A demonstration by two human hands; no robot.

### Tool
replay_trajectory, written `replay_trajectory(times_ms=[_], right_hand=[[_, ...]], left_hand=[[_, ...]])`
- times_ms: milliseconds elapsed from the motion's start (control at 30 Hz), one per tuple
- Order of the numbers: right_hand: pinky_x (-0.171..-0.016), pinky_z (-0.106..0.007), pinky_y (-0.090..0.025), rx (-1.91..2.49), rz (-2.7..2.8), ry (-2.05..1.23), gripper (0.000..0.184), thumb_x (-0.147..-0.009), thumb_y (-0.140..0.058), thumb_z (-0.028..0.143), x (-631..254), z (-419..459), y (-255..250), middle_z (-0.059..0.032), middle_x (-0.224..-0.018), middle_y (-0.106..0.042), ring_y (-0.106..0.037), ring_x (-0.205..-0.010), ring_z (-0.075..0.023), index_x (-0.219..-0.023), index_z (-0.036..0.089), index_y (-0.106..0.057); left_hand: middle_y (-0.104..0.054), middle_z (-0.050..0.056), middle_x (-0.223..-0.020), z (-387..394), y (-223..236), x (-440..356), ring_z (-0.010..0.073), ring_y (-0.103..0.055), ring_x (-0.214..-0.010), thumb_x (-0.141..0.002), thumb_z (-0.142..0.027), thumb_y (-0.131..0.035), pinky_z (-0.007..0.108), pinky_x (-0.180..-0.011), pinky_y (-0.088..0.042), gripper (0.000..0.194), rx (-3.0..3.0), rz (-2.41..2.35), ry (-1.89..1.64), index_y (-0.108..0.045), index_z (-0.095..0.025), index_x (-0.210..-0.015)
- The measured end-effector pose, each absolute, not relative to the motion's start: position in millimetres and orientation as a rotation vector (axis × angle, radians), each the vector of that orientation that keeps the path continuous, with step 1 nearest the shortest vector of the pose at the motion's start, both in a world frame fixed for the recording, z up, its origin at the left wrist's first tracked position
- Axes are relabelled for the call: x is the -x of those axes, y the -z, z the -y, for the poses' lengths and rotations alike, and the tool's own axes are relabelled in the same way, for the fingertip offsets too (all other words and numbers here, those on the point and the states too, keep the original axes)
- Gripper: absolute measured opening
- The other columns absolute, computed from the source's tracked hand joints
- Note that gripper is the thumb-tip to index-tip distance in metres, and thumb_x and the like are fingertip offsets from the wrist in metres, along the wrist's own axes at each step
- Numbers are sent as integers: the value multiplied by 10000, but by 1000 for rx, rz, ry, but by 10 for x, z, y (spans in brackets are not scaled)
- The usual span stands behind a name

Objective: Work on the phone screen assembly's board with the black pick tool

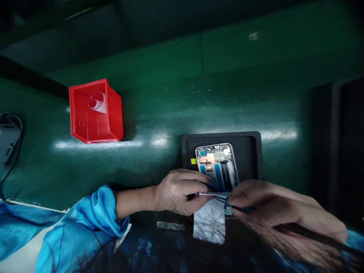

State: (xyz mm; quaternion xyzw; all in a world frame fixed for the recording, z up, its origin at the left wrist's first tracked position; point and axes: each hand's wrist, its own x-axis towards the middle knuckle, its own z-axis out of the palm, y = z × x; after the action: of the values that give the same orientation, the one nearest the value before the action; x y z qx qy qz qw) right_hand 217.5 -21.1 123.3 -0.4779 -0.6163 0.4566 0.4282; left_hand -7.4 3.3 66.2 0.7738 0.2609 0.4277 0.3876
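An opened smartphone (218, 157), its circuit board bared, lies in a shallow black tray (256, 159). Over the phone's lower half my left hand (184, 191) is closed in a pinch on a narrow white strip with a row of dark dots (214, 193). My right hand (264, 204) grips dark tweezers (241, 208), whose thin tips reach to the strip. Whether the tips touch it, I cannot tell. Just below the strip hangs or lies a pale silvery sheet (209, 223). Both hands hide the phone's lower part.
A red bin (115, 117) with a rolled white perforated strip (98, 103) inside stands at the left on the green table (159, 110). A yellow tab (193, 161) shows at the phone's left side. Far left is a grey device (10, 140) with a black cable (20, 151).
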Motion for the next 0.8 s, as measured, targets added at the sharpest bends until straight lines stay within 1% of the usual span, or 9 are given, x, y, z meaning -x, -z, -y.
replay_trajectory(times_ms=[33,67,200,367,433,533,633,733,800], right_hand=[[-575,-271,-709,1150,1548,-1142,208,-875,-752,173,-2171,207,-1236,21,-720,-789,-784,-589,-206,-748,311,-662],[-583,-275,-711,1139,1542,-1142,219,-864,-741,125,-2170,205,-1228,12,-750,-792,-785,-604,-203,-776,301,-646],[-562,-275,-701,1266,1420,-1163,238,-816,-782,124,-2168,184,-1168,26,-755,-795,-785,-637,-203,-753,295,-628],[-520,-181,-650,1301,1335,-1168,252,-760,-803,100,-2146,93,-1187,60,-719,-804,-770,-587,-151,-694,268,-628],[-561,-162,-655,1323,1305,-1149,251,-760,-811,90,-2168,60,-1169,56,-737,-812,-783,-620,-137,-696,265,-642],[-678,-150,-671,1397,1201,-1028,244,-757,-845,89,-2239,4,-1056,44,-763,-810,-810,-711,-123,-703,257,-677],[-765,-144,-659,1442,1116,-894,236,-729,-903,119,-2302,-71,-906,40,-768,-803,-811,-747,-105,-701,243,-704],[-794,-155,-645,1486,1113,-866,232,-739,-920,149,-2306,-133,-818,41,-773,-806,-805,-757,-96,-702,239,-709],[-790,-165,-643,1503,1119,-859,229,-751,-908,153,-2286,-154,-802,44,-770,-804,-804,-758,-98,-703,238,-702]], left_hand=[[-781,83,-899,-40,-666,67,169,-815,-872,-985,-191,-719,213,-883,-693,140,-1972,-654,-1105,-664,-113,-882],[-777,90,-884,-48,-670,62,173,-812,-854,-982,-192,-726,215,-870,-693,149,-1973,-644,-1111,-665,-108,-876],[-774,103,-862,-73,-680,49,181,-798,-795,-960,-162,-739,236,-831,-691,125,-1975,-620,-1109,-671,-94,-881],[-778,108,-867,-65,-664,46,187,-799,-776,-949,-154,-730,241,-819,-691,113,-1977,-617,-1108,-699,-72,-877],[-786,101,-878,-57,-654,46,189,-802,-777,-950,-183,-724,242,-815,-693,137,-1967,-623,-1120,-709,-71,-873],[-793,86,-889,-46,-648,50,185,-803,-793,-982,-217,-696,257,-826,-699,156,-1995,-637,-1112,-703,-92,-888],[-791,48,-893,-40,-654,61,150,-798,-815,-1018,-230,-676,234,-863,-691,143,-2035,-671,-1105,-683,-125,-921],[-787,27,-901,-36,-659,67,126,-794,-832,-1011,-225,-697,212,-886,-679,121,-2029,-677,-1101,-678,-131,-937],[-786,28,-903,-34,-653,66,131,-795,-835,-1008,-234,-701,225,-884,-683,124,-2028,-673,-1086,-680,-134,-938]])
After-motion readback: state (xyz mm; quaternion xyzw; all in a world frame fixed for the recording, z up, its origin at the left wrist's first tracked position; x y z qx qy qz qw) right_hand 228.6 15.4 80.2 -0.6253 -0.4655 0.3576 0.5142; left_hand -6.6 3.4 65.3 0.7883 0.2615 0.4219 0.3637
